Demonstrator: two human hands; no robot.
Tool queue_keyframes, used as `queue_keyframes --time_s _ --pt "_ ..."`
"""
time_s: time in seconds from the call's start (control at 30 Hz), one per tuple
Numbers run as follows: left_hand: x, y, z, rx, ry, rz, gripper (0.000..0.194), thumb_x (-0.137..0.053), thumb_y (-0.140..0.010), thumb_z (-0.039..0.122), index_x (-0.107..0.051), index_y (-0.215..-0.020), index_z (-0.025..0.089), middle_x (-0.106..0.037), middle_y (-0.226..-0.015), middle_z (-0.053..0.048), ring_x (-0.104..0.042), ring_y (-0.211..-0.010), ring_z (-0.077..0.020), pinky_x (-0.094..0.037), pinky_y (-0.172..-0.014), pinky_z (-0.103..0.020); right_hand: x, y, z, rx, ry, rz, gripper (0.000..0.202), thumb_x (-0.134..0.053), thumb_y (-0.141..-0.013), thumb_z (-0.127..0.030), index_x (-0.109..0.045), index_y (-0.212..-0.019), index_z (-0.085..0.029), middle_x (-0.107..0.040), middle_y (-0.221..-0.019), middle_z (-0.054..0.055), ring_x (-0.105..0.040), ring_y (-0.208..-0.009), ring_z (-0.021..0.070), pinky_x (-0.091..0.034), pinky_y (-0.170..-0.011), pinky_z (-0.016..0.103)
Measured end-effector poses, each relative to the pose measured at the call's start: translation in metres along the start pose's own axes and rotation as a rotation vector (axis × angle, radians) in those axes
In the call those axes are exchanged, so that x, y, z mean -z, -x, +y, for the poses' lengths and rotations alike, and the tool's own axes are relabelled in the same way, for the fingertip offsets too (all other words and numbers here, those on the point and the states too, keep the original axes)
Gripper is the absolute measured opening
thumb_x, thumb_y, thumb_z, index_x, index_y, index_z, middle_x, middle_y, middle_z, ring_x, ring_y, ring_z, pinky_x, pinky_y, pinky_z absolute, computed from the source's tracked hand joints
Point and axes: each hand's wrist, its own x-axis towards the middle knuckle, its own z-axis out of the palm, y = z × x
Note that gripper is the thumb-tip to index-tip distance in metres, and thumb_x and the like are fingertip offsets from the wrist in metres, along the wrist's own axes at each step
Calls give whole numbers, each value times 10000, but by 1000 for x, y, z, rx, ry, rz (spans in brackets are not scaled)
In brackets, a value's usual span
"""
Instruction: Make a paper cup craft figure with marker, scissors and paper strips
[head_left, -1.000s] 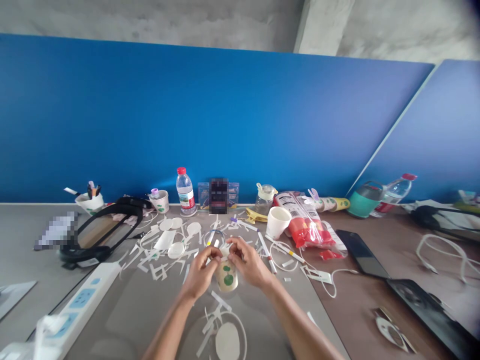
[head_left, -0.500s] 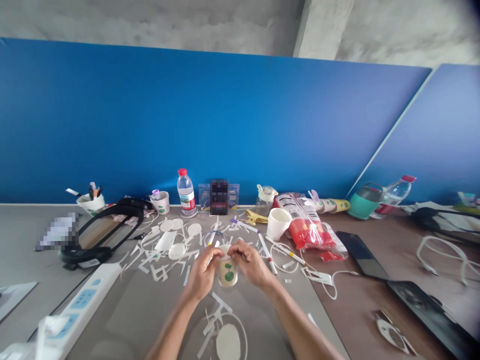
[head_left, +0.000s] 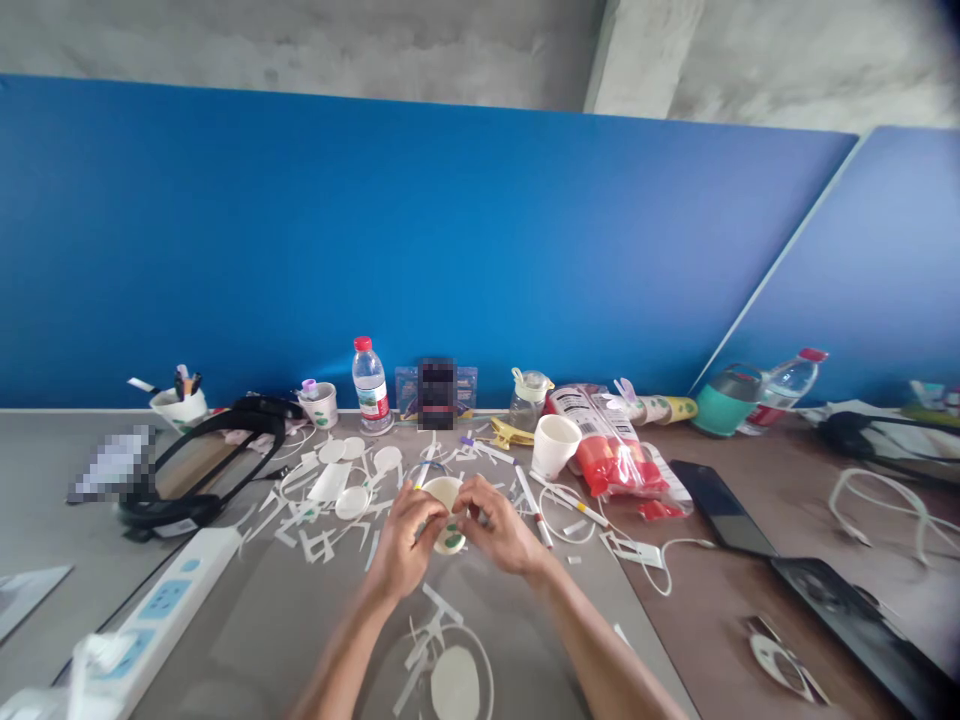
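Observation:
Between my two hands is a paper cup [head_left: 450, 541] with a green leaf print, its pale inside partly showing and its mouth tipped toward me. My left hand [head_left: 409, 530] pinches the cup's near rim from the left, thumb and fingers together. From the right, my right hand [head_left: 496, 525] pinches the same rim, its fingertips close to the left ones. The fingers cover part of the rim. Below the hands lie a white paper disc [head_left: 455, 683] and cut paper strips [head_left: 429, 625] on the grey table.
Paper scraps [head_left: 330, 485] and markers [head_left: 532, 505] litter the table's middle. Behind stand a water bottle [head_left: 371, 390], a glass jar [head_left: 529, 400] and a white cup [head_left: 556, 446]. A power strip [head_left: 169, 600] lies left; a red-and-clear bag [head_left: 611, 450] and phones [head_left: 724, 510] lie right.
The cup has tilted so that its mouth turns toward me and more of its inside shows. Both hands stay at the rim with only slight finger movement.

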Motion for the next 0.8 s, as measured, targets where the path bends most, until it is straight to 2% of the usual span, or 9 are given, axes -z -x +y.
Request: queue_keyframes --time_s 0.23,0.37,0.47,0.67,0.8 --pt "-6 2 -7 -101 -119 84 184 -445 -903 156 -584 -800 216 -625 -753 -5 -612 -753 -147 -367 -1050 -453 -6 -2 0 10 19 36 137 -521 -835 -123 -563 -726 -194 -538 -801 18 -519 -787 157 -415 -735 273" --pt "-3 2 -10 -130 -180 94 184 -451 -902 154 -592 -799 212 -630 -767 -10 -613 -788 -156 -355 -1053 -472 -6 -3 -2 -19 17 44 145 -507 -822 -117 -547 -703 -189 -523 -767 7 -515 -761 152 -411 -726 268" --pt "0 1 -13 -119 -155 96 168 -473 -901 164 -593 -793 211 -655 -812 -22 -618 -868 -174 -337 -1060 -482 -2 -4 -4 -58 -8 36 130 -507 -812 -131 -556 -704 -185 -526 -769 2 -516 -741 147 -407 -710 264" --pt "3 0 -15 -57 -21 54 126 -497 -897 198 -594 -818 216 -674 -862 -45 -581 -1029 -215 -383 -1018 -444 8 -3 0 -110 -94 4 134 -489 -805 -156 -615 -777 -191 -561 -805 4 -523 -742 133 -412 -698 251" --pt "5 0 -9 -14 21 10 140 -490 -903 218 -589 -804 220 -662 -856 -44 -572 -1035 -213 -410 -984 -414 9 -3 11 -172 -249 10 177 -478 -783 -192 -654 -762 -191 -580 -798 10 -508 -664 112 -414 -637 240"
